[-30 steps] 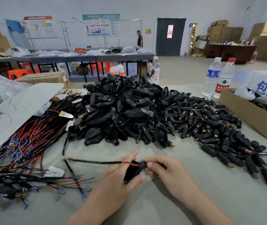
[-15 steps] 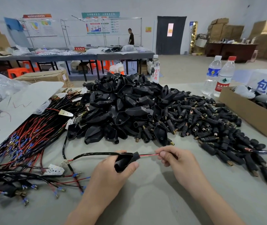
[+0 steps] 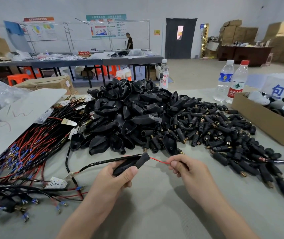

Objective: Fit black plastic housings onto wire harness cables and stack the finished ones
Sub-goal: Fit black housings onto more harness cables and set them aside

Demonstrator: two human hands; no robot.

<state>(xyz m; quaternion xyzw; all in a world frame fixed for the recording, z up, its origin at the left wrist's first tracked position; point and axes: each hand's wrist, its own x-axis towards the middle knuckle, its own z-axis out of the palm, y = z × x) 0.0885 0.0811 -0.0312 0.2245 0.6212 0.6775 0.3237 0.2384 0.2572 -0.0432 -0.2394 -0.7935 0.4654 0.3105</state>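
Note:
My left hand (image 3: 115, 180) grips a black plastic housing (image 3: 132, 163) with a black harness cable (image 3: 96, 163) running into its wide end. A thin red wire (image 3: 159, 161) comes out of the housing's narrow end, and my right hand (image 3: 187, 171) pinches that wire just to the right. Behind my hands lies a big heap of loose black housings (image 3: 130, 116). To its right spreads a pile of black plugs with brass tips (image 3: 224, 135). Bundled red and black harness cables (image 3: 27, 152) cover the table's left side.
An open cardboard box (image 3: 265, 121) stands at the right edge, with two water bottles (image 3: 231, 81) behind it. A white sheet (image 3: 15, 116) lies over the cables at left. Finished cables with terminals (image 3: 17, 195) lie at the near left. A person stands far back.
My right hand has pulled the red wire further out to the right of the housing. My left hand has tilted the housing flatter and lifted it slightly; the cable has slid deeper.

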